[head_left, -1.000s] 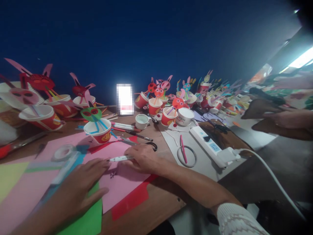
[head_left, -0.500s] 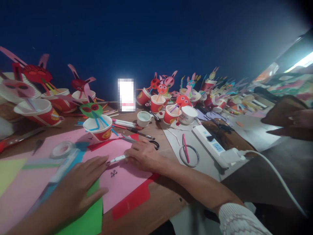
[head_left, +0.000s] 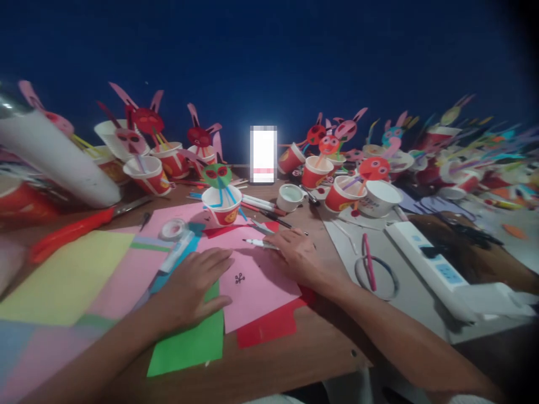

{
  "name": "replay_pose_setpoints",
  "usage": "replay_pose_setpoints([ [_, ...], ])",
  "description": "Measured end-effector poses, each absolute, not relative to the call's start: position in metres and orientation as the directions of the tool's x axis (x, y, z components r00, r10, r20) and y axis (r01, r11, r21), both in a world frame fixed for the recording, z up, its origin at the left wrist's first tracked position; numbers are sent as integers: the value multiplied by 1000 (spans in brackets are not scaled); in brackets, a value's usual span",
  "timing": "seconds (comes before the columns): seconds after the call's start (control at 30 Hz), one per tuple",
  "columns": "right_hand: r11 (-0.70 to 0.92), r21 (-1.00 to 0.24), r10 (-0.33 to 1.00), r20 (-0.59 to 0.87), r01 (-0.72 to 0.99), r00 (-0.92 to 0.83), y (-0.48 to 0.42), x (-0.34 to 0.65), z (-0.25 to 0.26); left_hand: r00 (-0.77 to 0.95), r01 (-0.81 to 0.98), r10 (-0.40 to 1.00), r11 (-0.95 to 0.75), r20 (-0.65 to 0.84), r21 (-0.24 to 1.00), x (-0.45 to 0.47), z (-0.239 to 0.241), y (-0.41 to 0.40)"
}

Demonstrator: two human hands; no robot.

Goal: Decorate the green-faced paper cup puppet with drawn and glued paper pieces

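Observation:
My right hand [head_left: 295, 253] is closed around a white marker [head_left: 261, 243], its dark tip pointing left just above a pink sheet of paper [head_left: 256, 303]. A small black drawn mark [head_left: 240, 278] of looped lines is on that sheet. My left hand [head_left: 200, 286] lies flat with fingers stretched, across the pink sheet's left side and a green sheet [head_left: 189, 350]. Beyond my hands stands a red and white paper cup [head_left: 222, 209] with a green paper face [head_left: 217, 177] on blue straws. A scissor-like blade [head_left: 261, 227] shows just past my right hand, its handle mostly hidden.
Several paper-cup figures line the back, beside a lit phone [head_left: 263, 154]. A small white cup [head_left: 289, 197] and more pens lie before it. At the right are a power strip [head_left: 429, 269] and a grey ring [head_left: 377, 286]; at the left, tape [head_left: 173, 229] and a red-handled tool [head_left: 71, 234].
The view has turned left, so everything sits further right in it. My right hand has drawn the marker's tip away from my left fingers and the drawn mark. My left hand stays flat.

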State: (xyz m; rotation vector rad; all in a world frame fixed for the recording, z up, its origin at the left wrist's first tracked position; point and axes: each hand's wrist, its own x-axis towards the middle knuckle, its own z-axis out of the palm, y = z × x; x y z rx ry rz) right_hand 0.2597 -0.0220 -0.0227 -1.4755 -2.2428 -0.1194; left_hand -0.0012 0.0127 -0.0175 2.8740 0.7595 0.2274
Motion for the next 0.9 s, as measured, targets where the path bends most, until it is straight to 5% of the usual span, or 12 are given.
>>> replay_pose_setpoints([
  [0.5, 374, -100, 899, 285, 922, -333, -25, 255, -12, 860, 469, 500, -853, 104, 231, -4, -17, 10],
  [0.9, 424, -95, 844, 401, 901, -355, -25, 254, -26, 865, 457, 490, -859, 108, 232, -3, -14, 10],
])
